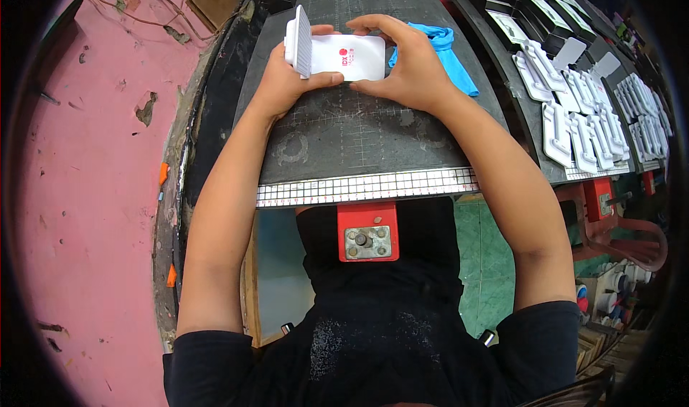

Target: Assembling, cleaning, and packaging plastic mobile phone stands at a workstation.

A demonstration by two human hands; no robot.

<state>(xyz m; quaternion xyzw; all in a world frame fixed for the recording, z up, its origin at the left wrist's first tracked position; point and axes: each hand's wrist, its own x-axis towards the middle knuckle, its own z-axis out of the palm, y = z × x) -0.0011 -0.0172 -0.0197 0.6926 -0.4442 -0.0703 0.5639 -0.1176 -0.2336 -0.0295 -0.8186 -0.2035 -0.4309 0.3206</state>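
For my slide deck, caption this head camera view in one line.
Both hands, left hand and right hand, hold a white plastic case above a dark cutting mat, blue cloth beside.

White case: smooth plastic, showing a slight sheen; its hinged lid is looking ribbed on the inside. Dark mat lying on the surface: matt, scuffed, chalky with wear. Blue cloth: soft, crumpled fabric. Red bracket: painted metal, carrying a dull bare steel plate with bolts. Floor: pink paint, chipping and rough.
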